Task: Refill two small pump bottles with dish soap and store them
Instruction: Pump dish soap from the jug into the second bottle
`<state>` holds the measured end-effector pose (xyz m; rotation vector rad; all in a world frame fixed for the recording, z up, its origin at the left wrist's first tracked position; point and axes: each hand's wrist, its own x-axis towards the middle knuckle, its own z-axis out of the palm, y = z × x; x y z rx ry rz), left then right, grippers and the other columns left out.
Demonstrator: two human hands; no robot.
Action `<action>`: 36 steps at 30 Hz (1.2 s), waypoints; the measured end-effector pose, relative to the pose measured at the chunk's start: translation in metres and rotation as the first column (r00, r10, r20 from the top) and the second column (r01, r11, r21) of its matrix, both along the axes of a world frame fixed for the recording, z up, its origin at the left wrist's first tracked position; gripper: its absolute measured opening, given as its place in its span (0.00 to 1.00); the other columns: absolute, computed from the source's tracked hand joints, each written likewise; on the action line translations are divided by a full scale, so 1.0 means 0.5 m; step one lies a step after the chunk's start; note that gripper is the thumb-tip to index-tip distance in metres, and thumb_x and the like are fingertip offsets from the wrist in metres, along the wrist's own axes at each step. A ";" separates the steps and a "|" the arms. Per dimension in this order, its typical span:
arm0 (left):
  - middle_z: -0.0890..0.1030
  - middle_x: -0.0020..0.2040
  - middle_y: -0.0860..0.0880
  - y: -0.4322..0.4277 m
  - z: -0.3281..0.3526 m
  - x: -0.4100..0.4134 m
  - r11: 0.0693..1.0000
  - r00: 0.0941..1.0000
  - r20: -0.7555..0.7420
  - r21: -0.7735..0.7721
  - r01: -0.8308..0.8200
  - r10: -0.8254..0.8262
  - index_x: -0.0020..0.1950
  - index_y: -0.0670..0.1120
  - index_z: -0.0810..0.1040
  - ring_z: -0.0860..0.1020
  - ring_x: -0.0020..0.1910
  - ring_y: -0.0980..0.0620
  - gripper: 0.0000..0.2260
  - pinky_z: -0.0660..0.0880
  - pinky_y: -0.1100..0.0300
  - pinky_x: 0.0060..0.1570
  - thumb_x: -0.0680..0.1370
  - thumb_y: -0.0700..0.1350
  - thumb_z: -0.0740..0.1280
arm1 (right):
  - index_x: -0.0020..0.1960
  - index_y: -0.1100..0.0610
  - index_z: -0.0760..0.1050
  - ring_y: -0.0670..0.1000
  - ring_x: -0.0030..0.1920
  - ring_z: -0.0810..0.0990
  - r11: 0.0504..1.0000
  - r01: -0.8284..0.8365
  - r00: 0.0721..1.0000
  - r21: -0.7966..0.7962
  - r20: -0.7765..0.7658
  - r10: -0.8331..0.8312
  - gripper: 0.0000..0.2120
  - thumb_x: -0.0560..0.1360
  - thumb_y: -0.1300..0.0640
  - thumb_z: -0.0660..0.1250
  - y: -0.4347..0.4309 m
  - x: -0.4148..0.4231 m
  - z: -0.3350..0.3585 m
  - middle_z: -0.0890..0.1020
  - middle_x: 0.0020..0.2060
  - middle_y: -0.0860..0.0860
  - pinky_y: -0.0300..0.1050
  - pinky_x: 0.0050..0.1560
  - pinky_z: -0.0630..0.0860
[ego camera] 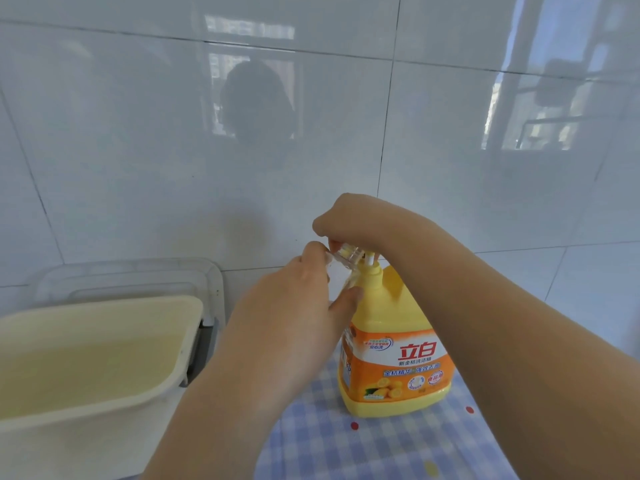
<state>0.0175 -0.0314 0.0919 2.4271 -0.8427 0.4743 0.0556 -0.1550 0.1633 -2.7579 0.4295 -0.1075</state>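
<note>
Standing well left of the fingers, a cream basin (86, 427) plays no part. The left hand (298, 306) grips a clear bottle (346, 258), thumb below and fingers curled round it, its mouth held just beside the pump (370, 260). The right hand (349, 220) arches over the pump head, fingers curled down on it; the head itself is hidden. Beneath stands the yellow jug (391, 341) on a checked cloth (346, 452). Judgement: one fill is in progress, level unreadable. No second bottle is seen; capping and storing remain.
</note>
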 end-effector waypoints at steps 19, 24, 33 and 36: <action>0.77 0.53 0.56 0.002 -0.008 0.009 0.996 0.998 -0.054 0.084 0.027 -0.022 0.58 0.54 0.65 0.77 0.46 0.55 0.14 0.73 0.58 0.41 0.79 0.61 0.57 | 0.34 0.55 0.66 0.48 0.27 0.62 1.000 -0.012 0.999 0.025 0.038 0.011 0.11 0.75 0.60 0.58 -0.004 0.006 -0.027 0.66 0.28 0.49 0.39 0.29 0.60; 0.76 0.54 0.56 0.000 -0.009 0.006 0.994 0.998 -0.053 0.102 0.027 -0.022 0.60 0.54 0.63 0.78 0.45 0.54 0.15 0.75 0.57 0.42 0.79 0.61 0.56 | 0.35 0.55 0.68 0.48 0.28 0.64 0.999 -0.004 0.999 0.047 0.054 0.001 0.09 0.75 0.59 0.59 -0.009 0.012 -0.031 0.68 0.29 0.50 0.40 0.30 0.61; 0.76 0.52 0.56 0.002 -0.007 0.006 0.993 1.000 -0.008 0.114 0.011 -0.010 0.59 0.55 0.63 0.80 0.40 0.54 0.15 0.73 0.57 0.39 0.79 0.62 0.54 | 0.35 0.56 0.72 0.48 0.28 0.68 0.999 0.008 0.998 0.033 0.069 -0.010 0.10 0.75 0.59 0.59 -0.007 0.010 -0.024 0.74 0.29 0.48 0.38 0.30 0.64; 0.76 0.51 0.56 0.003 -0.005 0.005 0.993 1.000 0.018 0.120 0.001 -0.003 0.60 0.54 0.63 0.79 0.41 0.54 0.16 0.69 0.58 0.37 0.79 0.62 0.54 | 0.34 0.56 0.72 0.49 0.28 0.68 1.000 0.016 0.998 0.026 0.067 -0.017 0.11 0.74 0.59 0.58 -0.004 0.010 -0.026 0.73 0.28 0.48 0.39 0.29 0.64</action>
